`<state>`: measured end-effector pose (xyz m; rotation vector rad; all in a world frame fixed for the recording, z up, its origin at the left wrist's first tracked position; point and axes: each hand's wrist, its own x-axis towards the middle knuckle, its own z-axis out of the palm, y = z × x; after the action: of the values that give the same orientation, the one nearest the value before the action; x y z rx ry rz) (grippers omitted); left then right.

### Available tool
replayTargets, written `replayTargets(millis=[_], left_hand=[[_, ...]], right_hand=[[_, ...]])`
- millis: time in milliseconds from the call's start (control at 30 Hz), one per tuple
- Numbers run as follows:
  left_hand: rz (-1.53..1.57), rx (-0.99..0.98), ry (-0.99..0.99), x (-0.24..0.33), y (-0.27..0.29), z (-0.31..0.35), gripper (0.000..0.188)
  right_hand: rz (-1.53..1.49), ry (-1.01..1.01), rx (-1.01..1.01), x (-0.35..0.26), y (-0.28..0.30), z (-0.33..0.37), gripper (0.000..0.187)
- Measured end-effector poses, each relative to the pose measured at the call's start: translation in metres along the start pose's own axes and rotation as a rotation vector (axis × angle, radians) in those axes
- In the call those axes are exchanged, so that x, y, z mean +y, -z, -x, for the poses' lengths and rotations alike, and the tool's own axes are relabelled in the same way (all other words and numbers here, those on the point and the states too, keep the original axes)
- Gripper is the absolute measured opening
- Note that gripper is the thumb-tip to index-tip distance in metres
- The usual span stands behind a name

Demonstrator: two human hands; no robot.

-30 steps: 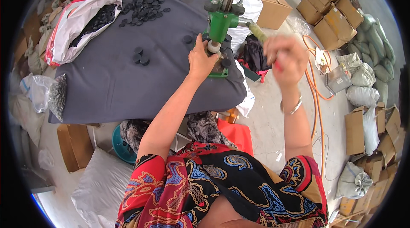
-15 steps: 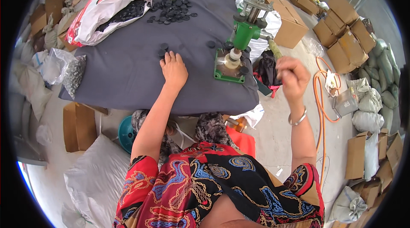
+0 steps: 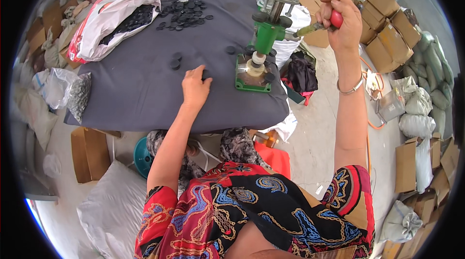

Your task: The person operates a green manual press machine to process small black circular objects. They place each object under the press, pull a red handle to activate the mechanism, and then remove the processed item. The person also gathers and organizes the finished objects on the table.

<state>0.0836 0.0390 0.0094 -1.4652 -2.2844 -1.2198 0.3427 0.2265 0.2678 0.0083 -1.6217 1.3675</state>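
My right hand [image 3: 343, 22] is closed around the lever [image 3: 310, 29] of the green hand press [image 3: 269, 37], with its red knob [image 3: 336, 18] showing between the fingers. My left hand [image 3: 195, 87] is over the cloth left of the press, thumb and fingers drawn together. A dark bit between them looks like the edge of a black disc [image 3: 206, 73], mostly hidden. Two black discs [image 3: 175, 64] lie just beyond this hand. Another black disc [image 3: 230, 50] lies near the press, and one more [image 3: 269, 78] sits on its green base [image 3: 253, 88].
Dark grey cloth [image 3: 131, 99] covers the table. A heap of black discs [image 3: 186, 15] lies at the back, beside an open white sack [image 3: 92, 36] of them. A clear bag of small parts [image 3: 80, 96] sits at the left edge. Cartons [image 3: 387, 46] and an orange hose [image 3: 369, 150] are at right.
My right hand has risen and moved forward onto the press lever, which has swung up. My left hand has drawn back from the two discs and its fingers have closed together.
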Motion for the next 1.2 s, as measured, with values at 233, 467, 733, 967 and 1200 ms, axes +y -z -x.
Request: replayTargets(millis=[233, 467, 733, 967, 1200], left_hand=[[0.387, -0.130, 0.018, 0.097, -0.039, -0.015, 0.063], [0.282, -0.097, 0.010, 0.111, -0.069, -0.027, 0.073], [0.372, -0.080, 0.072, 0.111, -0.088, -0.037, 0.077], [0.534, -0.075, 0.008, 0.098, -0.080, -0.033, 0.070], [-0.157, 0.273, -0.092, 0.012, -0.018, -0.039, 0.048]], right_hand=[[0.005, 0.006, -0.004, 0.000, 0.002, 0.002, 0.021], [0.025, 0.030, 0.020, 0.000, 0.000, 0.003, 0.022], [0.072, 0.076, 0.021, 0.003, -0.006, 0.034, 0.022], [0.466, 0.433, -0.082, 0.055, -0.013, 0.141, 0.013], [0.617, 0.397, -0.144, 0.055, -0.013, 0.162, 0.006]])
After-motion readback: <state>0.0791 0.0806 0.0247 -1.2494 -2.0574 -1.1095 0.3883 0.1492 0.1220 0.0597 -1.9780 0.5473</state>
